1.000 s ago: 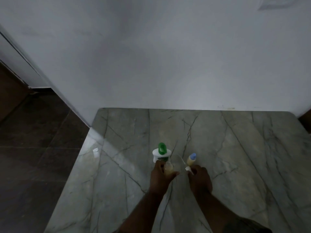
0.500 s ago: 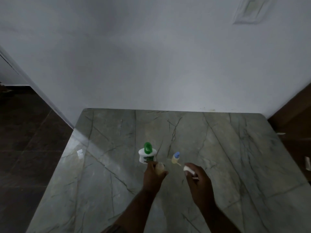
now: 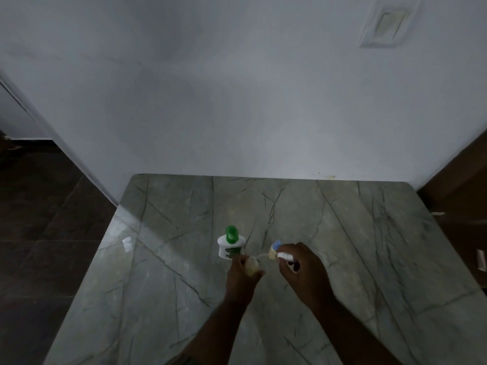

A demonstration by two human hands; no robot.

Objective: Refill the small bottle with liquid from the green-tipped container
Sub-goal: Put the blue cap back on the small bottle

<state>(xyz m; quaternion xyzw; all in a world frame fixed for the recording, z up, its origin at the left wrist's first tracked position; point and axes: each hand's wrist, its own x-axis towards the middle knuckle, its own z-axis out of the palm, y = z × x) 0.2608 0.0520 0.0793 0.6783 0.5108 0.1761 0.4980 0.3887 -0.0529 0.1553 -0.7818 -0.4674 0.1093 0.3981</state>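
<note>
Nearest, the left hand [image 3: 241,279] is closed around the small bottle [image 3: 251,265], upright near the middle of the tabletop [image 3: 163,285]. The right hand [image 3: 303,272] has swung in from the side, pinching a small white cap or pump piece [image 3: 285,256] with a thin tube toward the bottle. So the bottle looks opened, ready for filling. Just beyond stands a blue-capped bottle [image 3: 274,250]. The green-tipped container [image 3: 230,243] stands untouched behind the left hand.

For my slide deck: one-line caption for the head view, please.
Left hand grips a small clear bottle, right hand holds a white cap; green-tipped container stands untouched on marble table.
</note>
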